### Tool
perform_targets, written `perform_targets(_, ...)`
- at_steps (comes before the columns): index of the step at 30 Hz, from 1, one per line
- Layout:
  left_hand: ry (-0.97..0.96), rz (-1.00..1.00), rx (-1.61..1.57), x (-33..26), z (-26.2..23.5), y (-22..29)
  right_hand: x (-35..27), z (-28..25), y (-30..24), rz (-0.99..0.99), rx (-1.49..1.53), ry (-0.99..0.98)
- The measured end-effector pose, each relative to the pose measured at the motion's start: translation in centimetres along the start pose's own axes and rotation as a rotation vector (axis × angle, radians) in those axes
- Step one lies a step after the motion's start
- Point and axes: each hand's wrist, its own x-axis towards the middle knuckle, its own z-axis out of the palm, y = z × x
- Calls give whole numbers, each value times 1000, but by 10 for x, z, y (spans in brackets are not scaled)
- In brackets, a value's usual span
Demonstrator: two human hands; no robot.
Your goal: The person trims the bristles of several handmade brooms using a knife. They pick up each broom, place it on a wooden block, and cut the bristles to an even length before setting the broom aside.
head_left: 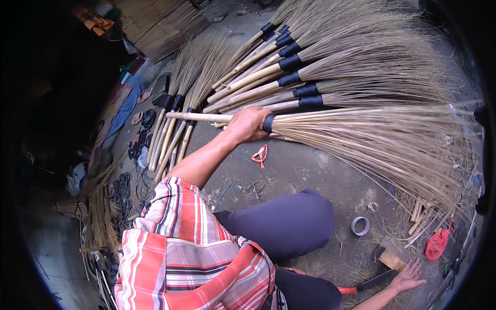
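My left hand point(250, 124) is closed around the bamboo handle of a grass broom point(361, 129), just behind the dark band that binds its bristles. The bristles fan out to the right and look slightly blurred. At the lower right my right hand point(408, 277) is open, palm turned up and fingers spread, holding nothing. Beside it a knife with a dark blade point(380, 280) and an orange-red handle lies on the ground. A wooden block point(391, 259) sits next to the blade.
Several finished brooms point(289, 64) lie fanned out beyond my left hand, and a smaller bunch point(170, 124) lies left. On the ground are a tape roll point(360, 226), an orange loop point(261, 156), cut stalks point(419, 217) and a red bag-like thing point(437, 244).
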Motion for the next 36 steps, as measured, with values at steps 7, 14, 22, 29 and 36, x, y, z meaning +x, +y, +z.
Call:
perform_targets(7, 175, -715, 197, -67, -139, -143, 24, -13, 52, 129, -83, -33)
perform_targets(14, 299, -540, 363, -18, -42, -169, 7, 2, 70, 153, -243, -214)
perform_targets(22, -237, -79, 89, 58, 219, -1, -38, -88, 5, 27, -554, -122)
perform_targets(29, -244, -110, 7, 111, 261, 23, -115, -198, -43, 75, -714, 257)
perform_targets(36, -296, -64, 248, 114, 317, 62, -173, -234, 0, 165, -534, 406)
